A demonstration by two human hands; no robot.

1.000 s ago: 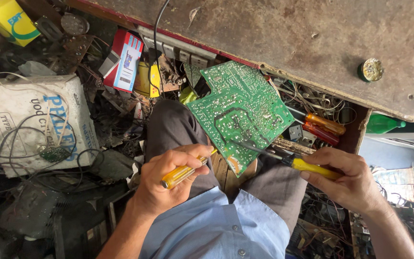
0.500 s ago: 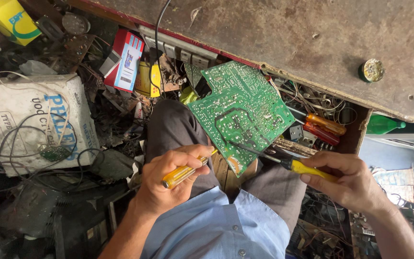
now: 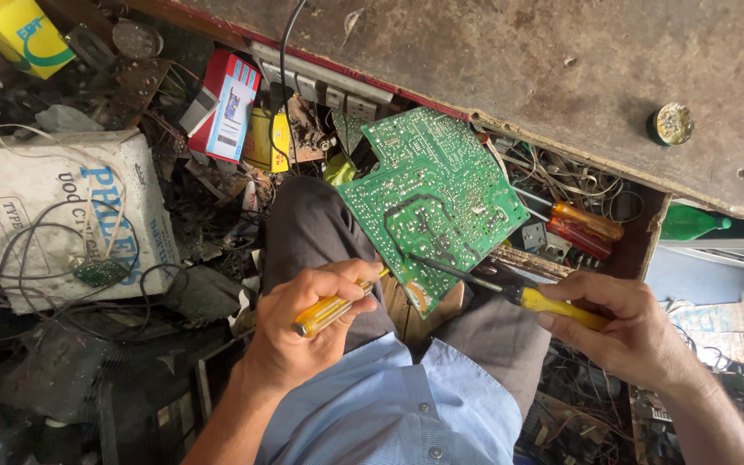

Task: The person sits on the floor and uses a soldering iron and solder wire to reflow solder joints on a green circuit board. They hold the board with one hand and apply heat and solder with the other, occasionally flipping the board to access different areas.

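Looking down at my lap, I see my blue shirt (image 3: 389,405) nearest, with grey trousers (image 3: 320,232) beyond it. My hands are apart, each closed around its own tool. My left hand (image 3: 303,331) is clamped on an amber-handled screwdriver (image 3: 331,310), whose handle lies across my fingers and points up and to the right, its far end just at the lower left edge of a green circuit board (image 3: 432,198). My right hand (image 3: 626,331) grips a yellow-handled screwdriver (image 3: 553,306); its dark shaft runs left and slightly up, and the tip rests on the lower part of the board. The board sits between and just beyond both hands, propped on my thighs with its solder side up and its upper corner tilted away from me. Just past my right hand, beside the board's right edge, lie two more screwdrivers (image 3: 583,228), one orange-handled and one red-handled, among tangled wires (image 3: 561,176). Further out from my left hand is a white cardboard box (image 3: 53,215) with thin cables looped over it and a small green board on top. Beyond the board are a red and blue carton (image 3: 230,108) and a row of grey switches (image 3: 329,86). Farthest away, a worn brown tabletop (image 3: 518,60) spans the view, with a small round tin (image 3: 673,123) on it beyond my right hand, and a yellow box (image 3: 19,30) at the far left corner.
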